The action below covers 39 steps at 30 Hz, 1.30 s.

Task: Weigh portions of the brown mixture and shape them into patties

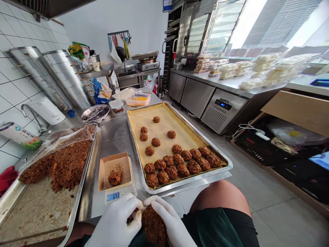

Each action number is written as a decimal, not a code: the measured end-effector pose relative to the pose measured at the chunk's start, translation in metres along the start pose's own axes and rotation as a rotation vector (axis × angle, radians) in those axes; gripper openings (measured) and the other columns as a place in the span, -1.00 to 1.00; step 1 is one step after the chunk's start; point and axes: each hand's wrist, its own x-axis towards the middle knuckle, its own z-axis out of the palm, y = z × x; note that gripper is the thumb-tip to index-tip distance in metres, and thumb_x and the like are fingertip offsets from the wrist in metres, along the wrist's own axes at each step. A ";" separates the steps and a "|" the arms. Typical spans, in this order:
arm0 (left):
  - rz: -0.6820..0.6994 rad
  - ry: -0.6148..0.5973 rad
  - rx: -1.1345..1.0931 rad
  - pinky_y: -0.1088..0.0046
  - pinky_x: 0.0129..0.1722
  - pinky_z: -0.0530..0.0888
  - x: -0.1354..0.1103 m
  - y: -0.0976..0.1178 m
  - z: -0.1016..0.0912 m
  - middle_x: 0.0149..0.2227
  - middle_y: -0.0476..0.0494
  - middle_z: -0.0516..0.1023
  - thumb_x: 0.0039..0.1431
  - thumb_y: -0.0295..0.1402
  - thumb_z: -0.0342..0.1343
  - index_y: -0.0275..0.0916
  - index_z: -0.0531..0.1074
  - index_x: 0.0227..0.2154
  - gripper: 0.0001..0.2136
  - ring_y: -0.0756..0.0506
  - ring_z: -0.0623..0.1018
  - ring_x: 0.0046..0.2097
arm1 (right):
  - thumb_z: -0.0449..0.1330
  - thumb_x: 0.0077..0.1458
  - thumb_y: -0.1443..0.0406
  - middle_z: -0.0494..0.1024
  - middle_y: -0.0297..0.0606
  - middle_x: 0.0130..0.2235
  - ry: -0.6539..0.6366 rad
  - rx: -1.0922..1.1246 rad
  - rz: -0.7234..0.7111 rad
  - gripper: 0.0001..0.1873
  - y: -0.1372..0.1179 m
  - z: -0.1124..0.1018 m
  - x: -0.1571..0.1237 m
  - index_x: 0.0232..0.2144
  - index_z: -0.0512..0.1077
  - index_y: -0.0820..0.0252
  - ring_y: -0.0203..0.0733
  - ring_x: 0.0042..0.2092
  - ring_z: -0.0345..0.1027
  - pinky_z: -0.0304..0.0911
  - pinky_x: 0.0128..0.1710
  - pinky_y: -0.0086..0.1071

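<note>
My gloved left hand (115, 221) and right hand (171, 221) are both clasping a crumbly brown clump (154, 226) just off the steel table's (113, 144) near edge, close to a kitchen scale (120, 193) holding a smaller clump (114, 177) in a paper box (113, 163), beside a baking tray (190, 180) of brown balls (177, 161).

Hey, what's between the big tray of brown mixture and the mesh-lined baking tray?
In the head view, a digital scale with a cardboard tray holding a lump of brown mixture, on the steel worktop.
</note>
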 end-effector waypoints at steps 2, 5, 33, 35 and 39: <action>-0.013 -0.004 -0.053 0.48 -0.21 0.49 0.001 0.001 -0.008 -0.29 0.04 0.59 0.21 -0.57 0.07 -0.09 0.49 -0.29 -0.79 -0.05 0.59 -0.24 | 0.21 0.20 0.11 0.53 -0.28 -0.26 0.016 0.000 0.002 -0.76 0.000 -0.001 0.001 -0.31 0.54 0.14 -0.07 -0.15 0.38 0.23 -0.03 -0.23; 0.031 -0.055 -0.113 0.47 -0.10 0.52 0.002 0.005 -0.009 -0.19 0.00 0.61 0.28 -0.52 0.07 -0.08 0.50 -0.21 -0.80 -0.06 0.60 -0.14 | 0.21 0.21 0.11 0.55 -0.27 -0.26 0.009 0.007 -0.010 -0.75 -0.002 0.000 0.001 -0.30 0.56 0.13 -0.06 -0.14 0.38 0.24 -0.03 -0.23; -0.155 0.341 0.090 0.35 -0.05 0.53 0.009 -0.071 -0.033 -0.08 -0.11 0.59 0.32 -0.23 0.06 -0.12 0.55 -0.25 -0.82 -0.15 0.60 -0.07 | 0.28 0.10 -0.02 0.62 -0.27 -0.35 0.038 0.056 0.030 -0.65 -0.006 0.004 0.001 -0.32 0.59 0.12 -0.03 -0.22 0.45 0.30 -0.06 -0.18; -0.174 0.369 0.168 0.32 -0.07 0.54 0.017 -0.090 -0.029 -0.11 -0.14 0.60 0.33 -0.24 0.02 -0.15 0.55 -0.25 -0.79 -0.16 0.61 -0.09 | 0.33 0.00 -0.04 0.63 -0.26 -0.34 0.071 0.074 0.019 -0.65 -0.009 0.005 0.001 -0.38 0.60 0.10 0.04 -0.19 0.46 0.31 -0.04 -0.13; -0.126 0.327 0.267 0.28 -0.03 0.53 0.030 -0.103 -0.017 -0.16 -0.16 0.63 0.34 -0.38 -0.07 -0.19 0.56 -0.24 -0.74 -0.16 0.63 -0.10 | 0.36 -0.03 -0.05 0.63 -0.28 -0.38 0.086 0.094 0.016 -0.64 -0.010 0.004 0.002 -0.42 0.60 0.10 0.06 -0.21 0.48 0.33 -0.08 -0.12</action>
